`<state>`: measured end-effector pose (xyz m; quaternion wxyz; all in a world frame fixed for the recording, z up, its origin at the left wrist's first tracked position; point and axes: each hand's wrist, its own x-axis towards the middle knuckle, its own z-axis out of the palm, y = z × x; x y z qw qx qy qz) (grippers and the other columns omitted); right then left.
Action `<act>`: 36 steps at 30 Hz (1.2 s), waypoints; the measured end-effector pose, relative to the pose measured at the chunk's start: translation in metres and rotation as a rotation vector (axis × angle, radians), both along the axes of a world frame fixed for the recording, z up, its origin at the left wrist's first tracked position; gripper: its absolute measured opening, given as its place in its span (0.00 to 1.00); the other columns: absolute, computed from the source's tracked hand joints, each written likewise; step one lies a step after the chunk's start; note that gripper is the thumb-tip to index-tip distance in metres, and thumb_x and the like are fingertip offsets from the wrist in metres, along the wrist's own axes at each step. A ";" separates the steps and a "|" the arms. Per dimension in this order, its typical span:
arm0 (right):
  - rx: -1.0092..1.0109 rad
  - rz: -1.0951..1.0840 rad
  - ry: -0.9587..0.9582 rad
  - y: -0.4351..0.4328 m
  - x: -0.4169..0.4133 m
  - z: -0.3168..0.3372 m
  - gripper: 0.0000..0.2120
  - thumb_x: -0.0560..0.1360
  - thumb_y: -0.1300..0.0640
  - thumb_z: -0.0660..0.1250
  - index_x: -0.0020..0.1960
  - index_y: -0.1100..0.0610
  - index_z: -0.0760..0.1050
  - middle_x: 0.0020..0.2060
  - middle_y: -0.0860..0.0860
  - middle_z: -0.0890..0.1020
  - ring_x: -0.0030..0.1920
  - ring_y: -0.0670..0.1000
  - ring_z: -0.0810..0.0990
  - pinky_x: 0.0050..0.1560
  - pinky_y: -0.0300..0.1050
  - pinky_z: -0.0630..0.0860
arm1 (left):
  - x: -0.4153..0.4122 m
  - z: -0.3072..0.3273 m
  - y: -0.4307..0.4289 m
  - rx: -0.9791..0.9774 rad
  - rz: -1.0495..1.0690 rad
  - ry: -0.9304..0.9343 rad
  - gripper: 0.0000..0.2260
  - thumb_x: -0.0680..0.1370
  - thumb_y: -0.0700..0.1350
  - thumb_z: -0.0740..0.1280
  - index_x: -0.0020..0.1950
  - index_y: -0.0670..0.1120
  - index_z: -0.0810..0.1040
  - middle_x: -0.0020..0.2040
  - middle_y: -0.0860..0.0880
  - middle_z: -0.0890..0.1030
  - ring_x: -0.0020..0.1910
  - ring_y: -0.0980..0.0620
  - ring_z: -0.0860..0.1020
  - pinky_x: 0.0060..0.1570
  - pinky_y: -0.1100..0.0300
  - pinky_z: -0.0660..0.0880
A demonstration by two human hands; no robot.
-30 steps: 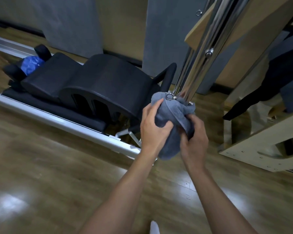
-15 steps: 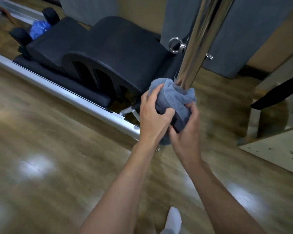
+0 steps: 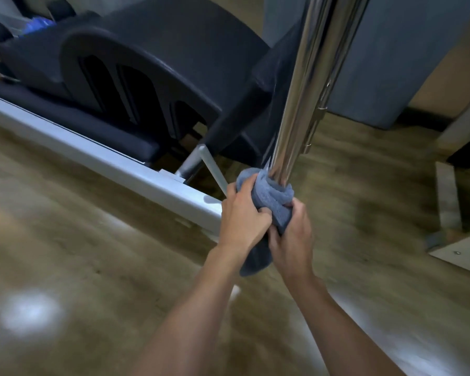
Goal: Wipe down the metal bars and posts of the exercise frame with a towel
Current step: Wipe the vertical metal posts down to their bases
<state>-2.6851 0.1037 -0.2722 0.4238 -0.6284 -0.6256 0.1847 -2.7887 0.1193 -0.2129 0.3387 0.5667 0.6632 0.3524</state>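
Wrapping the chrome post (image 3: 304, 90) low down, near the wooden floor (image 3: 92, 267): one blue-grey towel (image 3: 272, 196), bunched round the metal so cloth meets it on all sides. Left hand (image 3: 242, 221): fingers curled over the towel's left side, clamping it to the post. Right hand (image 3: 293, 237): fingers clenched on the towel from the right and below, a tail of cloth hanging beneath. Grips opposed, likely to squeeze while sliding. Alongside: white rail (image 3: 92, 153), black padded arch (image 3: 147, 63) behind it.

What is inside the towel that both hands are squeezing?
The metal post enters the blue towel from above. The left hand and right hand grip the towel around it; the wrapped stretch of post is covered.
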 end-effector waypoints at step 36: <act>0.117 -0.009 0.243 -0.025 0.005 -0.127 0.17 0.76 0.54 0.69 0.64 0.56 0.74 0.59 0.50 0.74 0.59 0.45 0.73 0.59 0.26 0.64 | 0.009 -0.162 -0.053 0.162 0.222 -0.257 0.30 0.70 0.47 0.76 0.69 0.55 0.67 0.60 0.51 0.69 0.57 0.56 0.72 0.52 0.69 0.70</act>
